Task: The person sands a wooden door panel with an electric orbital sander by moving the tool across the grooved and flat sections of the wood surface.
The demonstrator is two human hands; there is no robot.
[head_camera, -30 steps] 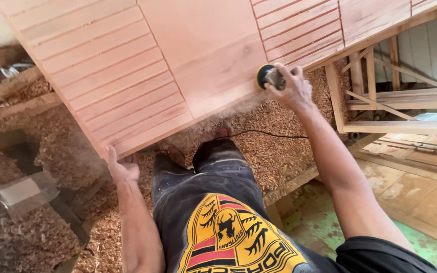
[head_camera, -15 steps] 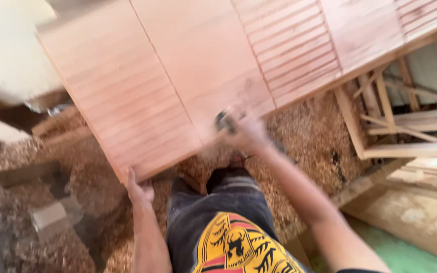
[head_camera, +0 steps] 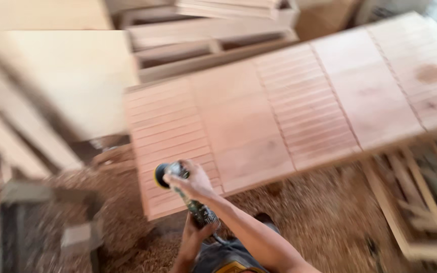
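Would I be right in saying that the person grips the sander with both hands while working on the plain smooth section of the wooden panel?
Not quite: the head view shows the sander over a slatted section at the near end of the wooden panel, not a smooth one. Both hands do grip it: the right hand near the head, the left hand at the tail of the handle.

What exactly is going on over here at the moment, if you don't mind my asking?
A person is working a handheld sander on a long wooden panel with slatted and plain sections. The right hand holds the tool near its head, at the panel's slatted near end; the left hand holds the rear of the handle. Wood shavings cover the floor, and timber frames lie to the right.
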